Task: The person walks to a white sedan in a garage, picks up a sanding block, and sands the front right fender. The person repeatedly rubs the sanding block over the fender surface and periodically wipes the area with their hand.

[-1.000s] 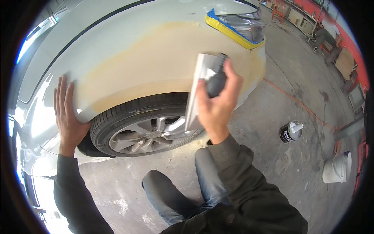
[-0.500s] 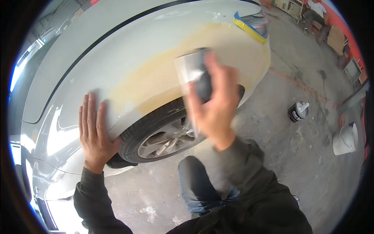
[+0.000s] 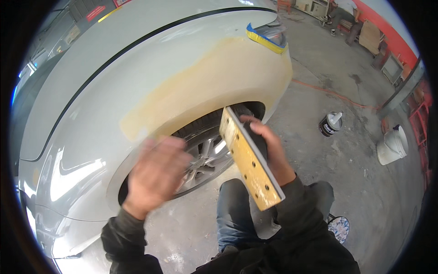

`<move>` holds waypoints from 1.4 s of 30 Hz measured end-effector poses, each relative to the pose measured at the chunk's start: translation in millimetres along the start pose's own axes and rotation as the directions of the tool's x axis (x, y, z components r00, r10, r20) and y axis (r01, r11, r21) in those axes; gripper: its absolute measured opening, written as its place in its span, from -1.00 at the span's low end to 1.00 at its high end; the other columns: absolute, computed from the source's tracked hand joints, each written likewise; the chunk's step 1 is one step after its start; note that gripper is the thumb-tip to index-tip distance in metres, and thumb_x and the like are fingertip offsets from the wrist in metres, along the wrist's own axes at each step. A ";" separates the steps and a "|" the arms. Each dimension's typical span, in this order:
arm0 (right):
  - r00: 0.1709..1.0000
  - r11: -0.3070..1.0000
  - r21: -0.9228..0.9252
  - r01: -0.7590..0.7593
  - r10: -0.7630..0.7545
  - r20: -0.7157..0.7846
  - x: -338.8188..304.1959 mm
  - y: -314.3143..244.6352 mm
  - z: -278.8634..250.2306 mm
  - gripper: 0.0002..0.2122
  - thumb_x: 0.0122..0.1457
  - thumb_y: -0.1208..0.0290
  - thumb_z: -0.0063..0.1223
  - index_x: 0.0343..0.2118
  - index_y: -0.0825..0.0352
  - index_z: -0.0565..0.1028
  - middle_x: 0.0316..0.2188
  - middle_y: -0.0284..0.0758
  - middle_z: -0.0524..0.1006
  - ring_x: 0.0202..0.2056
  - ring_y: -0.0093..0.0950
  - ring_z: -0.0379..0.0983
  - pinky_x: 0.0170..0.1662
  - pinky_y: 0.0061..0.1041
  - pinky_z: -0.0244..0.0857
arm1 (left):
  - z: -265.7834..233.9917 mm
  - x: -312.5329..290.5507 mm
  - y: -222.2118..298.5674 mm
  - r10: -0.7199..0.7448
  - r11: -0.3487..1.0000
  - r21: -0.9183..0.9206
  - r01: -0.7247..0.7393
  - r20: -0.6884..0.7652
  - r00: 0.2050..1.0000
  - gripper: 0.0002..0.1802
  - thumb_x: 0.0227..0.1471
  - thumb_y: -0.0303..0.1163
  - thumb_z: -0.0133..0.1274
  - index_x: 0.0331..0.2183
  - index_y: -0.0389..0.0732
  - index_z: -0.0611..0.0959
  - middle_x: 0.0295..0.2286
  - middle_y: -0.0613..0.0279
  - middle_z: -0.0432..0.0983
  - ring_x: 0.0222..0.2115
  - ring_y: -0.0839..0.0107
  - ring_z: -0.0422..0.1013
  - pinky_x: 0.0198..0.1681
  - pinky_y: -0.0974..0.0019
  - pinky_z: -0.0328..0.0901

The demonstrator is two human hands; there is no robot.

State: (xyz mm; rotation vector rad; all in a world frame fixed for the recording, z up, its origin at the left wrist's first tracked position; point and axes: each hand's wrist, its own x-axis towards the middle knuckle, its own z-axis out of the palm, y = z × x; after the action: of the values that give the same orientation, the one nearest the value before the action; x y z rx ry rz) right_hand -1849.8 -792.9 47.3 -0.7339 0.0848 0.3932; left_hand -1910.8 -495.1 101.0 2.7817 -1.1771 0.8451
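My right hand (image 3: 272,148) is closed round the dark grip of a long sanding block (image 3: 256,176), which is tilted up in front of the wheel. Its yellow abrasive face shows, with several dark holes and a pale dusty coating. To the left of the block, my left hand (image 3: 157,176) is off the fender and in front of the wheel arch, its fingers smeared by motion. Behind both hands is a silver car fender (image 3: 105,105) with a beige filler patch (image 3: 214,75), yellowish at its borders, above the wheel (image 3: 205,153).
Blue and yellow masking tape (image 3: 267,40) edges the headlight. On the concrete floor to the right stand a black can (image 3: 329,125) with a white object in its mouth and a white bucket (image 3: 393,146). An orange cord (image 3: 337,94) lies beyond. A person (image 3: 343,13) sits far right.
My right hand has drawn the sanding block down off the filler patch and turned its abrasive face into view. My left hand has lifted from the fender and moved right toward the block.
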 end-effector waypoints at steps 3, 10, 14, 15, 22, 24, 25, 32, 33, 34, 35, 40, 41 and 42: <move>0.981 0.987 0.068 -0.148 0.138 0.134 -25.5 6.1 -4.4 -0.60 0.47 0.28 -0.03 0.29 0.25 0.35 0.08 -0.24 0.51 0.08 -0.49 0.52 0.13 -0.43 0.45 | 23.1 63.1 46.7 0.100 0.968 -0.233 -0.090 0.033 0.994 -0.03 -0.22 -0.38 0.50 0.27 -0.11 0.50 0.24 -0.06 0.46 0.30 -0.11 0.36 0.39 -0.20 0.23; 0.847 0.695 -0.485 0.531 -0.462 0.265 -53.7 51.4 -48.8 -0.23 0.47 -0.05 -0.05 0.50 0.43 0.04 0.39 -0.14 0.28 0.38 -0.32 0.23 0.43 -0.30 0.08 | 57.3 81.0 66.0 -0.153 0.652 -0.651 0.388 0.388 0.909 0.16 -0.26 -0.08 0.60 0.29 -0.37 0.43 -0.09 -0.26 0.62 -0.12 -0.13 0.65 -0.03 0.07 0.54; 0.770 0.540 -0.637 0.551 -0.623 0.138 -46.1 59.1 -33.2 -0.36 0.43 0.25 0.09 0.46 0.42 0.20 0.22 -0.15 0.44 0.26 -0.31 0.34 0.36 -0.33 0.15 | 36.2 71.6 62.2 -0.066 0.832 -0.503 0.234 0.329 0.942 0.33 -0.24 0.19 0.57 0.29 -0.51 0.33 0.06 -0.36 0.54 0.01 -0.18 0.59 0.04 0.09 0.52; 0.755 0.461 -0.714 0.527 -0.640 0.144 -37.8 44.2 -39.8 -0.39 0.41 0.29 0.12 0.44 0.40 0.26 0.16 -0.16 0.46 0.22 -0.32 0.37 0.33 -0.34 0.19 | 12.6 70.0 45.6 -0.028 0.918 -0.383 0.104 0.198 0.980 0.34 -0.30 0.22 0.57 0.31 -0.41 0.36 0.18 -0.30 0.45 0.16 -0.20 0.49 0.17 0.01 0.46; 0.418 0.099 -0.937 0.335 -0.907 0.054 74.9 -22.6 -96.7 -0.56 0.36 0.32 0.18 0.29 0.19 0.52 0.07 -0.15 0.53 -0.08 -0.25 0.52 0.04 -0.30 0.43 | -68.0 -24.6 -69.8 -0.207 0.848 0.521 0.098 0.156 0.966 0.26 -0.29 -0.08 0.43 0.45 0.03 0.23 0.43 -0.22 0.10 0.44 -0.30 0.03 0.47 -0.49 -0.11; 0.393 0.070 -0.932 0.356 -0.916 0.082 86.2 -15.4 -84.3 -0.57 0.35 0.38 0.14 0.28 0.18 0.52 0.21 -0.16 0.51 -0.09 -0.13 0.51 0.06 -0.25 0.44 | -63.6 -26.4 -66.3 -0.214 0.851 0.515 0.107 0.153 0.965 0.23 -0.28 -0.18 0.34 0.45 0.02 0.21 0.42 -0.25 0.09 0.44 -0.32 0.04 0.46 -0.50 -0.08; 0.319 -0.104 -0.953 0.285 -0.927 0.196 92.9 -8.7 -86.6 -0.56 0.33 0.43 0.11 0.28 0.14 0.52 0.30 -0.21 0.47 -0.09 -0.12 0.51 0.06 -0.25 0.44 | -62.3 -24.0 -66.2 -0.204 0.853 0.513 0.097 0.156 0.967 0.23 -0.28 -0.19 0.33 0.45 0.01 0.21 0.42 -0.26 0.09 0.43 -0.33 0.05 0.46 -0.50 -0.08; 0.369 -0.311 -0.832 0.460 -0.785 0.498 30.0 46.3 42.5 -0.53 0.19 0.54 0.19 0.20 0.24 0.61 0.34 -0.28 0.50 -0.21 -0.25 0.43 -0.11 -0.38 0.43 | -63.4 -25.6 -66.5 -0.185 0.846 0.527 0.077 0.155 0.971 0.23 -0.28 -0.25 0.30 0.45 -0.06 0.19 0.42 -0.29 0.08 0.43 -0.36 0.04 0.44 -0.51 -0.06; 0.343 -0.384 -0.794 0.471 -0.750 0.566 27.0 53.2 51.7 -0.53 0.15 0.53 0.21 0.18 0.23 0.63 0.34 -0.33 0.50 -0.22 -0.30 0.41 -0.16 -0.41 0.43 | -63.8 -25.5 -64.8 -0.189 0.848 0.523 0.082 0.153 0.970 0.23 -0.29 -0.26 0.30 0.45 -0.06 0.19 0.42 -0.29 0.08 0.43 -0.36 0.04 0.44 -0.51 -0.05; 0.303 -0.412 -0.772 0.484 -0.749 0.590 30.8 49.3 46.4 -0.53 0.16 0.50 0.23 0.19 0.22 0.63 0.32 -0.37 0.52 -0.23 -0.33 0.43 -0.16 -0.41 0.45 | -64.9 -27.7 -63.4 -0.195 0.844 0.529 0.086 0.155 0.968 0.24 -0.30 -0.26 0.30 0.45 -0.06 0.19 0.42 -0.29 0.08 0.43 -0.36 0.05 0.44 -0.51 -0.05; 0.295 -0.414 -0.780 0.469 -0.759 0.580 36.6 44.5 35.4 -0.54 0.17 0.49 0.23 0.18 0.22 0.64 0.32 -0.37 0.53 -0.23 -0.32 0.43 -0.16 -0.41 0.45 | -66.0 -29.1 -65.1 -0.195 0.841 0.535 0.084 0.156 0.968 0.25 -0.30 -0.26 0.30 0.45 -0.06 0.18 0.42 -0.29 0.08 0.43 -0.36 0.05 0.44 -0.51 -0.05; 0.268 -0.252 -0.908 0.335 -0.898 0.348 70.4 24.1 -44.3 -0.55 0.16 0.53 0.23 0.16 0.24 0.63 0.29 -0.34 0.54 -0.24 -0.26 0.47 -0.19 -0.37 0.43 | -64.6 -27.2 -65.9 -0.181 0.843 0.533 0.075 0.149 0.972 0.26 -0.33 -0.30 0.31 0.45 -0.07 0.19 0.42 -0.27 0.09 0.43 -0.35 0.06 0.45 -0.46 -0.04; 0.271 -0.219 -0.921 0.321 -0.911 0.311 68.6 24.3 -39.6 -0.54 0.14 0.55 0.23 0.16 0.24 0.62 0.28 -0.32 0.55 -0.24 -0.25 0.47 -0.20 -0.37 0.43 | -63.3 -25.2 -64.4 -0.174 0.845 0.529 0.072 0.145 0.974 0.26 -0.35 -0.33 0.32 0.44 -0.09 0.20 0.42 -0.25 0.10 0.43 -0.33 0.06 0.47 -0.43 -0.04; 0.273 -0.186 -0.933 0.307 -0.922 0.273 66.1 23.9 -33.5 -0.53 0.13 0.57 0.23 0.16 0.25 0.61 0.28 -0.30 0.55 -0.24 -0.24 0.48 -0.21 -0.36 0.42 | -63.5 -23.7 -63.2 -0.166 0.848 0.525 0.069 0.141 0.976 0.26 -0.36 -0.36 0.33 0.44 -0.10 0.21 0.42 -0.23 0.11 0.43 -0.32 0.06 0.48 -0.41 -0.05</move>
State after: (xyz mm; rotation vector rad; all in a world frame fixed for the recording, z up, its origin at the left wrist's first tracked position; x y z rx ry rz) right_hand -1795.8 -778.0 -6.7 -1.9711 -0.0471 -1.1426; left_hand -1912.4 -420.8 156.4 3.3881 -0.8785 1.0493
